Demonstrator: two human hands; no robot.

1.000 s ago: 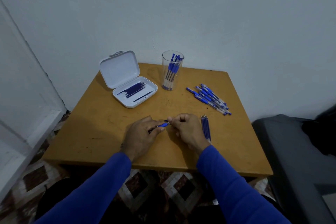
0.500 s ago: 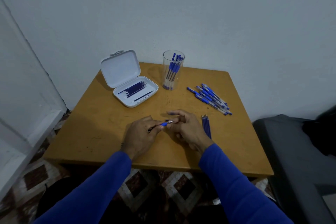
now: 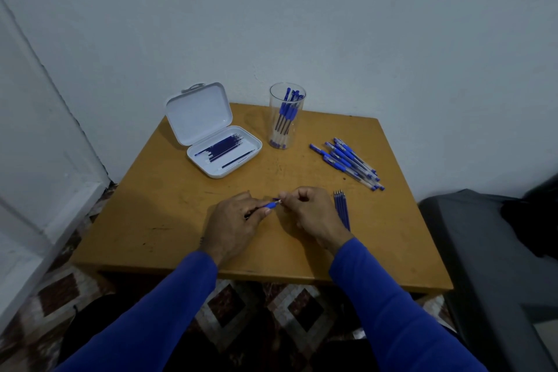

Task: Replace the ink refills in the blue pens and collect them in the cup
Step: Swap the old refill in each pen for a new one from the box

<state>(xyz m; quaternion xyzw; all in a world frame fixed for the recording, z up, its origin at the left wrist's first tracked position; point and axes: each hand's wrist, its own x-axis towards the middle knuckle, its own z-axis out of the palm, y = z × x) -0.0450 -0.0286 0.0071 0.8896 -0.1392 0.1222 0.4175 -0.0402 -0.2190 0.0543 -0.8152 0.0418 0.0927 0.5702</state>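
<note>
Several pens in cup (image 3: pixel 287 118), far edge. Pile (image 3: pixel 347 163) at right awaits. Left hand (image 3: pixel 232 220) grips pen (image 3: pixel 269 206); right hand (image 3: pixel 311 211) pinches its tip.

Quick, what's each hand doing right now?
Left hand: grips the pen.
Right hand: pinches the pen's tip end.

Beyond the left hand (image 3: pixel 232 220): open case (image 3: pixel 225 157) with refills. Beyond the right hand (image 3: pixel 311 211): cup (image 3: pixel 287 118) holding pens. Farther right: pile of pens (image 3: pixel 347 163). Just beside the right hand: loose refills (image 3: pixel 342 211).
</note>
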